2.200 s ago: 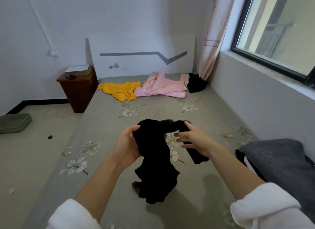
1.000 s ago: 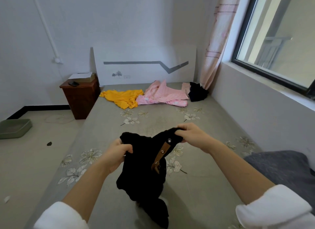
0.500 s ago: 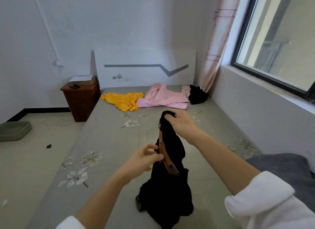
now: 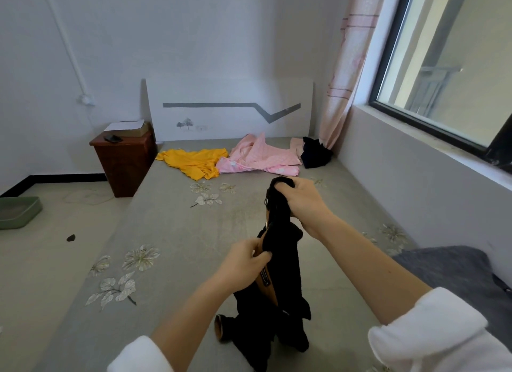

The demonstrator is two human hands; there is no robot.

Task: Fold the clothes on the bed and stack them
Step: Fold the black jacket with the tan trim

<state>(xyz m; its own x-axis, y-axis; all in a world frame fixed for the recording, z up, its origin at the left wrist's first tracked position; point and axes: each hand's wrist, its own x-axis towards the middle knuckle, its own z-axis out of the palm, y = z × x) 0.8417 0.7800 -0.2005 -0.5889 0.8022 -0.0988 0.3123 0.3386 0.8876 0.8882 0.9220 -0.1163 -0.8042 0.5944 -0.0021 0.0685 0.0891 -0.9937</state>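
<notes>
black garment (image 4: 288, 277), yellow garment (image 4: 194, 162), pink garment (image 4: 257, 156), nightstand (image 4: 124, 163)

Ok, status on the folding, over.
Right grip holds black garment top, left grip pinches its middle. Bottom rests on bed. Other clothes far off.

A brown nightstand (image 4: 124, 166) stands on the floor against the wall, with paper (image 4: 124, 125) at its back edge and a small dark object (image 4: 113, 138) near its front. A green tray (image 4: 19, 212) lies at the floor's left edge. A pink curtain (image 4: 346, 75) hangs beside the window (image 4: 443, 66).
</notes>
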